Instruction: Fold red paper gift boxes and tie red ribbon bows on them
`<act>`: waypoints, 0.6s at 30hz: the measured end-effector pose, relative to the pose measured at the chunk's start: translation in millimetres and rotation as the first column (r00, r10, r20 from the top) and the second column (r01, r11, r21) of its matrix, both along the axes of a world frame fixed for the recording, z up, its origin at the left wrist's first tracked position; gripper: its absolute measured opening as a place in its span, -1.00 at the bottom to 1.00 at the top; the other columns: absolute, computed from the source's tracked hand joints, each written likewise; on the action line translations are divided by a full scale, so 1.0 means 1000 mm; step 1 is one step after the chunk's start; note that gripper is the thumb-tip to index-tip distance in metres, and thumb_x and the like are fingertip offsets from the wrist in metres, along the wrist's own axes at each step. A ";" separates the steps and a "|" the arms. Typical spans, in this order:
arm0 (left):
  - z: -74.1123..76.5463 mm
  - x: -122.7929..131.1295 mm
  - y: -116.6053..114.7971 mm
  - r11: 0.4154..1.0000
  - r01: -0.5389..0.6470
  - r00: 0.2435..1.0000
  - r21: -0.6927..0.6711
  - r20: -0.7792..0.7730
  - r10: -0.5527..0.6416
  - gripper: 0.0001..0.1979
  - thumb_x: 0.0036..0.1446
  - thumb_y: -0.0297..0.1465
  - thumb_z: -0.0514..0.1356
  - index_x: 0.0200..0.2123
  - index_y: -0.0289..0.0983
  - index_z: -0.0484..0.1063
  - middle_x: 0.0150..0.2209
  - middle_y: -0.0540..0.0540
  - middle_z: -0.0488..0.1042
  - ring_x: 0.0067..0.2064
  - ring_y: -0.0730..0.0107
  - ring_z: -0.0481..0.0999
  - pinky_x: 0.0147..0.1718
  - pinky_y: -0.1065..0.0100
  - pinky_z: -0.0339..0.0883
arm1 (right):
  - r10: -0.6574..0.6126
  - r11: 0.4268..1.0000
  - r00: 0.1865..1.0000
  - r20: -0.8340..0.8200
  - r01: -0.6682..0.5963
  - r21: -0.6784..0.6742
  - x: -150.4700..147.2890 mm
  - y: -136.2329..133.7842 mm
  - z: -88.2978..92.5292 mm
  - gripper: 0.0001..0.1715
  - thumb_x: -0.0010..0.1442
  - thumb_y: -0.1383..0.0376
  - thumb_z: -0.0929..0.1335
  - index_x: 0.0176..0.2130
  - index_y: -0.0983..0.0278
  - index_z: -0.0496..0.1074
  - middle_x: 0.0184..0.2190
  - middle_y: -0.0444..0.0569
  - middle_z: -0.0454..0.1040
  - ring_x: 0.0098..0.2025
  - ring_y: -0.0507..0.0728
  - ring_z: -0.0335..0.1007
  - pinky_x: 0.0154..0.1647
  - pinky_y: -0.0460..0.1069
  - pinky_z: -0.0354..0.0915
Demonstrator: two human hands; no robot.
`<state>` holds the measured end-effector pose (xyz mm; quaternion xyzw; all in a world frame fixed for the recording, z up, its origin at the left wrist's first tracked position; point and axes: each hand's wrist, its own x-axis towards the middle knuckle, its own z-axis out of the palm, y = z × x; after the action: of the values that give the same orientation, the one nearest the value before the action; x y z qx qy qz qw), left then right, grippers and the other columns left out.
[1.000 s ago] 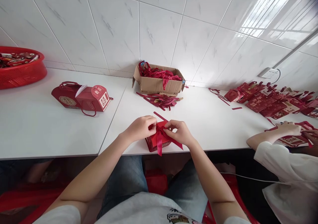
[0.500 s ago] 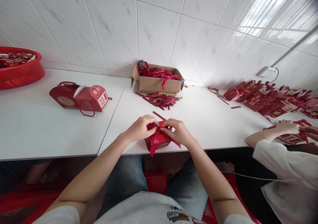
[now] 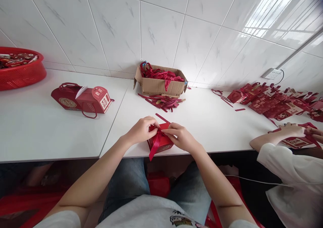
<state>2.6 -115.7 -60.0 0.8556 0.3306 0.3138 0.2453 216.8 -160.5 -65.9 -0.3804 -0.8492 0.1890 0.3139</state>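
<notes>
A small red gift box [image 3: 165,141] stands near the front edge of the white table. A red satin ribbon [image 3: 155,145] lies over its top, one tail hanging down the front. My left hand [image 3: 143,130] pinches the ribbon at the top left of the box. From the right, my right hand [image 3: 182,137] has its fingertips closed on the ribbon at the knot; the ribbon's other end is hidden by that hand. Behind the box lies a loose dark red strip [image 3: 161,117].
A cardboard box [image 3: 161,86] of red ribbons stands by the wall, with a pile of dark red strips [image 3: 165,102] before it. Gift boxes [image 3: 93,100] and a red basket [image 3: 25,74] are left. A co-worker's hands [image 3: 296,130] work at right, near several finished-looking boxes [image 3: 267,100].
My right hand has turned and shifted slightly, and the ribbon tail on the right no longer shows. The front tail has swung a little to the left.
</notes>
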 end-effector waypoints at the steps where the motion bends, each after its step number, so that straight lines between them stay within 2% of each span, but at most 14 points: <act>1: 0.000 0.000 0.000 1.000 -0.007 1.000 0.001 0.006 0.007 -0.86 0.06 -0.52 0.09 -0.38 -0.26 0.44 -0.35 -0.04 0.49 -0.28 0.40 0.47 -0.27 0.36 0.36 | 0.007 1.000 1.000 0.015 -0.007 -0.002 0.001 -0.001 0.000 -0.61 0.33 0.29 0.18 0.00 0.16 0.49 -0.30 0.04 0.41 -0.28 0.13 0.38 -0.26 0.07 0.41; 8: -0.001 -0.001 -0.001 0.999 -0.033 0.999 0.008 -0.001 0.033 -0.86 0.05 -0.53 0.09 -0.40 -0.27 0.44 -0.36 -0.05 0.49 -0.29 0.38 0.47 -0.25 0.35 0.35 | 0.051 0.996 0.993 0.103 -0.043 -0.079 0.005 -0.004 0.001 -0.54 0.32 0.36 0.15 0.12 0.12 0.39 -0.19 0.05 0.38 -0.17 0.15 0.41 -0.18 0.09 0.43; 11: 0.001 -0.002 -0.002 1.000 -0.025 1.000 -0.013 0.011 0.025 -0.85 0.06 -0.53 0.09 -0.38 -0.27 0.45 -0.35 -0.05 0.49 -0.28 0.39 0.47 -0.24 0.36 0.36 | 0.018 0.996 0.997 0.077 -0.011 -0.083 0.005 -0.007 0.003 -0.55 0.34 0.35 0.15 0.15 0.14 0.33 -0.18 0.05 0.39 -0.19 0.13 0.40 -0.19 0.07 0.42; 14: 0.002 -0.003 -0.002 1.000 -0.013 1.000 -0.022 0.010 0.013 -0.85 0.07 -0.54 0.08 -0.37 -0.27 0.45 -0.34 -0.05 0.50 -0.28 0.40 0.47 -0.24 0.37 0.35 | -0.028 0.997 0.999 0.034 0.030 -0.069 0.005 -0.008 0.004 -0.60 0.34 0.34 0.17 0.10 0.17 0.35 -0.22 0.03 0.41 -0.23 0.11 0.40 -0.22 0.04 0.42; 18: -0.001 -0.003 -0.002 0.999 -0.023 1.000 0.027 0.008 0.023 -0.86 0.06 -0.54 0.09 -0.41 -0.29 0.43 -0.37 -0.05 0.48 -0.31 0.41 0.46 -0.28 0.38 0.34 | 0.018 0.999 0.999 0.043 -0.016 -0.043 0.006 -0.007 0.001 -0.63 0.33 0.37 0.16 0.05 0.21 0.38 -0.20 0.05 0.40 -0.23 0.10 0.39 -0.23 0.03 0.42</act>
<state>0.1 -117.3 -61.4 0.8539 0.3351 0.3240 0.2314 222.4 -167.3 -64.7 -0.3837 -0.8547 0.2014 0.2858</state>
